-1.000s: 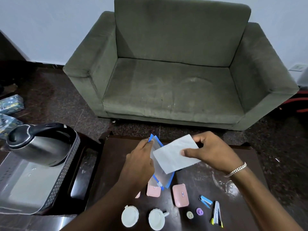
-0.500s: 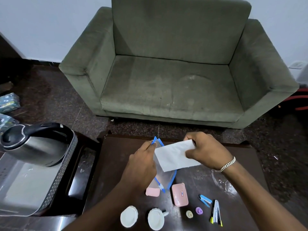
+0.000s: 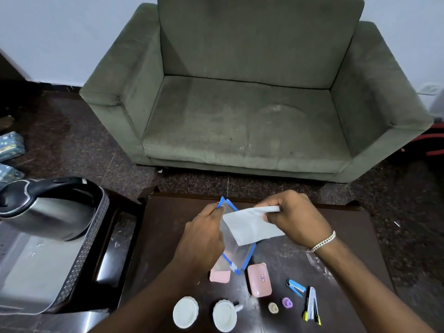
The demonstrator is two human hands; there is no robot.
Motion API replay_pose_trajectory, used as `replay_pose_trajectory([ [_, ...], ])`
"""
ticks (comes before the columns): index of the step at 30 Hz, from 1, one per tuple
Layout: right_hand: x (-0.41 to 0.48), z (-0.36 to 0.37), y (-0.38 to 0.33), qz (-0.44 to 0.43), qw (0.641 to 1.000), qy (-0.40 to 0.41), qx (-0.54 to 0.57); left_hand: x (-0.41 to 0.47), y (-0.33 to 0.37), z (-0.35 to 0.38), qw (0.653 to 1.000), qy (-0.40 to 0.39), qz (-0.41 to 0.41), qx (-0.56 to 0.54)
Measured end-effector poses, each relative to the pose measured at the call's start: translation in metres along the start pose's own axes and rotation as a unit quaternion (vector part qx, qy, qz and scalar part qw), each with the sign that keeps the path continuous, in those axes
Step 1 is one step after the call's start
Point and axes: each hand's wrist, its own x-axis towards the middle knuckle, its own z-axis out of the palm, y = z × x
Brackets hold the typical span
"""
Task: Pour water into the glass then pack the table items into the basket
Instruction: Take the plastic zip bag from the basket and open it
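Over the dark table (image 3: 168, 227), my left hand (image 3: 204, 236) pinches the top edge of a clear pouch with blue trim (image 3: 236, 251), holding it upright. My right hand (image 3: 295, 218) grips a white folded sheet (image 3: 249, 227) whose lower corner sits at the pouch mouth. Below lie two pink cases (image 3: 259, 280) (image 3: 219, 276), a white bowl (image 3: 185, 312), a white cup (image 3: 224, 318), a blue stapler (image 3: 296, 287), two small round pieces (image 3: 287, 302) (image 3: 273, 308) and a bundle of pens (image 3: 311, 306). A steel kettle (image 3: 48, 212) rests in the perforated metal basket (image 3: 79, 260) at the left.
A green sofa (image 3: 240, 121) stands behind the table on a dark speckled floor. Printed packets (image 3: 10, 146) lie on the floor at the far left. A faint clear glass shape (image 3: 317, 263) shows on the table under my right forearm.
My right hand has turned the white sheet and brought it down toward the pouch mouth. The left hand holds the pouch about where it was. The head view has shifted slightly.
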Motion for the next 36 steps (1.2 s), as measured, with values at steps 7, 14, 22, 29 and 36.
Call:
replay_pose_trajectory([
  [7, 0.010, -0.051, 0.032, 0.046, 0.967, 0.019, 0.249, 0.002, -0.011, -0.002, 0.999, 0.008, -0.023, -0.024],
  [14, 0.034, -0.009, 0.105, 0.191, 0.941, 0.055, 0.276, -0.004, -0.015, -0.002, 0.999, 0.014, -0.023, -0.027],
  [22, 0.038, 0.064, 0.145, 0.261, 0.934, 0.132, 0.205, -0.011, -0.020, -0.007, 0.999, 0.015, -0.023, -0.018],
  [29, 0.053, 0.082, 0.144, 0.224, 0.970, 0.081, 0.046, -0.013, -0.017, -0.014, 0.999, 0.027, -0.002, -0.024],
  [36, 0.081, 0.116, 0.142, 0.248, 0.966, 0.015, -0.068, -0.015, -0.015, -0.017, 0.999, 0.036, 0.009, -0.032],
])
